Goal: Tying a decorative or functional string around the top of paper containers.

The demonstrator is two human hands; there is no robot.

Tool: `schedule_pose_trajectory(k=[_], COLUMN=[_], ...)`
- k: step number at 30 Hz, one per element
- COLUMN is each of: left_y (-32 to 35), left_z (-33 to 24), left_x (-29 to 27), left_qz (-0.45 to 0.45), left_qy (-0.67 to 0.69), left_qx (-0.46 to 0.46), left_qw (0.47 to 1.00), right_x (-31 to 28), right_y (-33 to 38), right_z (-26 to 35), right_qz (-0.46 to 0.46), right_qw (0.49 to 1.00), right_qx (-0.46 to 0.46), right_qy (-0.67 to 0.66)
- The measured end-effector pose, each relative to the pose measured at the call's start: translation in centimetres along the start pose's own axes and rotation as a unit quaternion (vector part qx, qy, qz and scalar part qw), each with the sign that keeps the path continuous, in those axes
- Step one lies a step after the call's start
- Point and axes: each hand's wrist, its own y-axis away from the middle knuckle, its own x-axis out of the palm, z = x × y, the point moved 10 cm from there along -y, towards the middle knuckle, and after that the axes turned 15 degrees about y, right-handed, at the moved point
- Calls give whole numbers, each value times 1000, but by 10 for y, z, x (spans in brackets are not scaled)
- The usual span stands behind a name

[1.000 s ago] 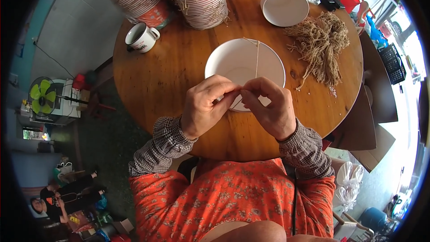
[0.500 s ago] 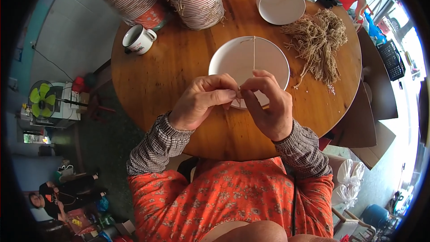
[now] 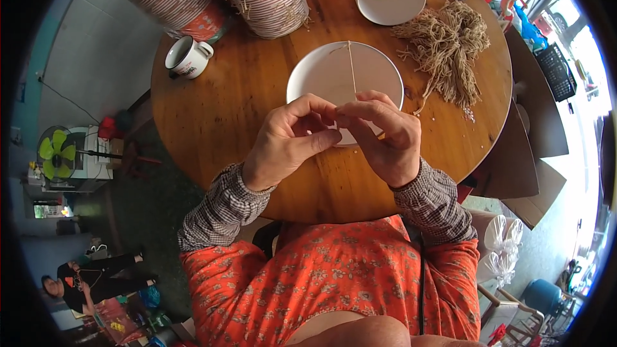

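Observation:
A round paper bucket (image 3: 321, 71) with a white inside stands on the table in front of me. From its far rim a thin beige string (image 3: 352, 67) runs taut toward my fingers. My right hand (image 3: 391, 138) is closed, pinching the string near the bucket's near rim. Beside it, my left hand (image 3: 286, 141) curls its fingers, and its index fingertip meets the right fingertips. Whatever the left fingers hold is too small and hidden to make out. Both hands cover part of the near rim. A tangled bundle of beige strings (image 3: 453, 48) lies to the right.
Tall stacks of paper buckets (image 3: 260, 0) stand at the back left of the round wooden table (image 3: 218, 115). A white mug (image 3: 189, 58) is near its left edge. More white-lined buckets (image 3: 391, 0) lie at the back. Cardboard boxes (image 3: 501, 167) stand right; a person (image 3: 90, 279) is far left.
My fingertips have shifted slightly up, and the left thumb and index finger have spread a little apart. The whole view has shifted a bit, moving the table's things left and up.

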Motion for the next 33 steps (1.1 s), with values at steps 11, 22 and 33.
schedule_pose_trajectory(k=[11,22,33], left_y=[9,-1,2], left_z=[-13,-34,-36], left_x=[2,21,24], left_qz=[3,12,28], left_qy=[-172,-313,-384], left_qx=[85,214,235], left_qw=[981,925,893], right_x=[-9,-6,-12], right_y=[-6,-3,2], right_z=[1,-15,7], right_qz=[8,-27,130], right_qw=[999,996,972], right_qx=[-6,84,-58], right_qy=[46,14,185])
